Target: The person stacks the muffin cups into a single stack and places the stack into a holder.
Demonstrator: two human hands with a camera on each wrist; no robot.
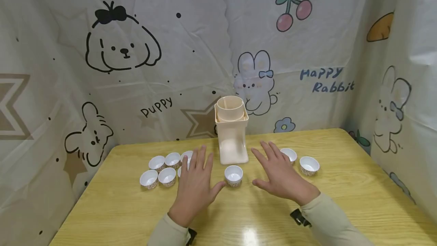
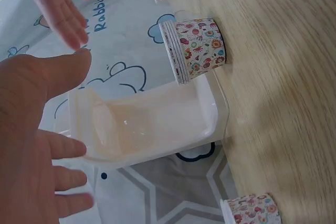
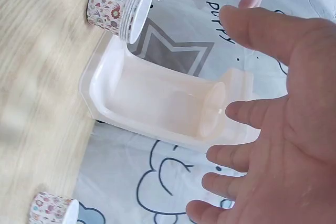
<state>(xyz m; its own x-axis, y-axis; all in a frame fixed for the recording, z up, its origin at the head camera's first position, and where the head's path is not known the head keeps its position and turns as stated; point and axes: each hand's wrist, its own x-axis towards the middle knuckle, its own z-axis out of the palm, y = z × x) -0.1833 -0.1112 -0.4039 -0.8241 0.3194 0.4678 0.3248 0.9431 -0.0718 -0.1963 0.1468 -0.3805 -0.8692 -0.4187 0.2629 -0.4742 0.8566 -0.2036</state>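
A short stack of nested paper cups, white inside with a floral print outside, stands upright in the middle of the table; several rims show in the left wrist view. Behind it rises a cream plastic cup dispenser with a round tube at its top. My left hand hovers left of the stack, fingers spread, holding nothing. To the right of the stack my right hand is also spread and holds nothing. Both palms face inward, apart from the cups. My left hand partly hides some cups behind it.
Several paper cups stand in two rows at the left. Two more are at the right, one cup in full view and another partly behind my right hand. A printed cloth hangs behind the wooden table.
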